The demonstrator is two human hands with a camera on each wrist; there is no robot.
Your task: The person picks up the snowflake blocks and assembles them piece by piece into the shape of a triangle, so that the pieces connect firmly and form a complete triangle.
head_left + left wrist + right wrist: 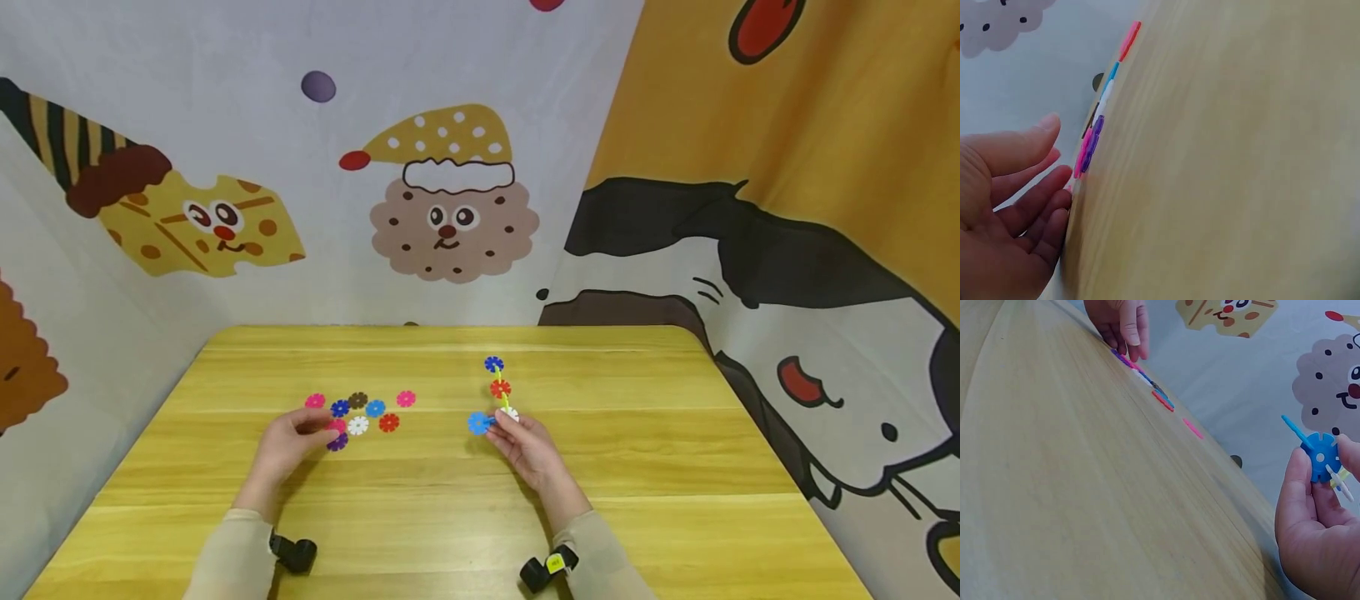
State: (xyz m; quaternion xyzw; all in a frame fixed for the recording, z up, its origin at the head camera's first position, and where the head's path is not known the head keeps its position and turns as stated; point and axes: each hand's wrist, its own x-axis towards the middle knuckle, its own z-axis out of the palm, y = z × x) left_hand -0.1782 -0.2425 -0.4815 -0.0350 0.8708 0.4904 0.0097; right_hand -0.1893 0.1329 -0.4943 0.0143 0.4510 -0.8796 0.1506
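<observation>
My right hand point(536, 454) pinches a chain of interlocking snowflake discs between thumb and fingers. In the right wrist view the gripped disc is blue point(1314, 464), with another blue disc point(1295, 431) and a white disc point(1340, 484) slotted into it. Farther along the chain are yellow pieces, a red disc point(500, 389) and a dark blue disc point(493, 364). My left hand point(285, 446) hovers at the loose discs, its thumb apart from the fingers and nothing visibly held. Nearest its fingertips lie a pink disc point(336, 426) and a purple disc point(337, 442).
Around the left hand, several flat discs lie on the wooden table point(420, 508), among them a white disc point(358, 426), a red disc point(388, 422), a brown disc point(357, 400) and another pink disc point(406, 398). A cartoon-printed curtain point(450, 75) hangs behind the table.
</observation>
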